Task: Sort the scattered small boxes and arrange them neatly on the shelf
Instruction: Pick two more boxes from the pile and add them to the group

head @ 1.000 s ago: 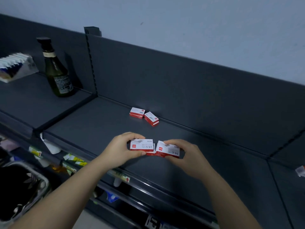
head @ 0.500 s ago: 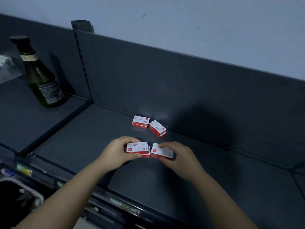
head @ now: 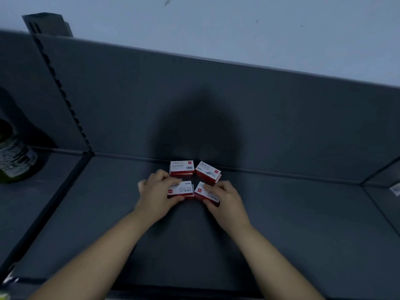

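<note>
Small red-and-white boxes sit near the back of a dark grey shelf (head: pixel 292 224). My left hand (head: pixel 158 195) grips a stack of boxes (head: pixel 181 190), thumb in front and fingers behind. My right hand (head: pixel 225 197) grips another box stack (head: pixel 205 194) that touches the first on its right. Just behind them, against the back panel, lie a straight box (head: pixel 181 168) and a box turned at an angle (head: pixel 207 172). The held boxes rest on or just above the shelf surface; I cannot tell which.
A dark green glass bottle (head: pixel 13 156) stands on the neighbouring shelf section at the far left, past a slotted upright divider (head: pixel 62 98). A small white item (head: pixel 396 188) lies at the right edge. The shelf's back panel (head: pixel 281 126) rises close behind the boxes.
Both hands have pushed their boxes toward the back of the shelf, close to the two lying boxes. The view has swung right and closer, so the bottle sits at the left edge.
</note>
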